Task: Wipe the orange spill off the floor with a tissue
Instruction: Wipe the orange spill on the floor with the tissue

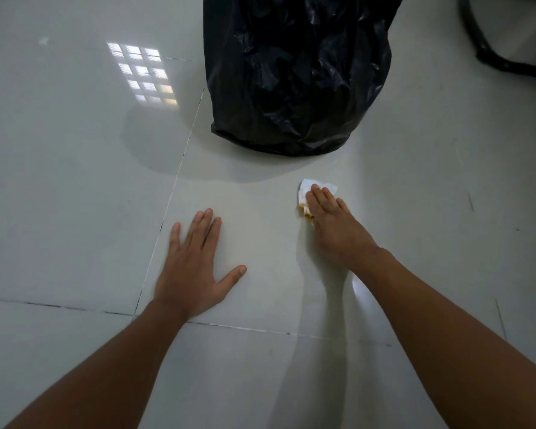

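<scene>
A white tissue (307, 187) lies on the pale tiled floor (260, 243), right of centre, with orange staining along its left edge. My right hand (334, 224) presses flat on top of it, fingers pointing away, covering most of it. Orange shows only on the tissue's edge by my fingers; any spill under the hand is hidden. My left hand (195, 264) rests flat on the floor to the left, fingers spread, holding nothing.
A black plastic rubbish bag (291, 72) stands on the floor just beyond the tissue. A black chair base (489, 51) is at the top right. Tile joints run past my left hand, and a window reflection glares at the upper left.
</scene>
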The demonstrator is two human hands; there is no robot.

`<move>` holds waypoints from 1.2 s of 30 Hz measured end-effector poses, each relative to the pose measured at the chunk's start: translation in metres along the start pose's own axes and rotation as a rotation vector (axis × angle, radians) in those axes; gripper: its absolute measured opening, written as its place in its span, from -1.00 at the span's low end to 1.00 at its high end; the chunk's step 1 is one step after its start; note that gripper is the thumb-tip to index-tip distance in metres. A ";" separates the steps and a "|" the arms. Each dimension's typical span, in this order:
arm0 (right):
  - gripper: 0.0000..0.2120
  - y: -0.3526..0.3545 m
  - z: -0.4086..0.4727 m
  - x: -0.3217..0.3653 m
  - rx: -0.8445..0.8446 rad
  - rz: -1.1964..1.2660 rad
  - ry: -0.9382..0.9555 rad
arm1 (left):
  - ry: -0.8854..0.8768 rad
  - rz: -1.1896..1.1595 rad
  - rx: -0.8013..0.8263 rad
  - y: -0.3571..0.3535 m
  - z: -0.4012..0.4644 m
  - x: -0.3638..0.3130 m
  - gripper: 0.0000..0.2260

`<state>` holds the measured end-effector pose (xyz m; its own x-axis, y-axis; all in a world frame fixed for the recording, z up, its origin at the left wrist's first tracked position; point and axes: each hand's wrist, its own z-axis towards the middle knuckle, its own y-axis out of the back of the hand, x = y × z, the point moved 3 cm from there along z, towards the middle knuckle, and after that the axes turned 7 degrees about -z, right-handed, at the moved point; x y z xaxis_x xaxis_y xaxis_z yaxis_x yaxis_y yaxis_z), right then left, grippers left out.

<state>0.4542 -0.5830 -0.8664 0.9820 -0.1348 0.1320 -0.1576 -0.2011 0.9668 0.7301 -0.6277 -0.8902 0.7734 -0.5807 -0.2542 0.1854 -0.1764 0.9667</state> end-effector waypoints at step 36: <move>-0.38 -0.048 -0.140 0.067 0.004 0.085 0.533 | -0.024 0.004 0.017 0.000 -0.003 -0.001 -0.16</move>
<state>0.5418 -0.4463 -0.8730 0.8820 0.3606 0.3033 -0.2381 -0.2144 0.9473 0.7315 -0.6245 -0.8904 0.7591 -0.6004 -0.2516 0.1723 -0.1873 0.9671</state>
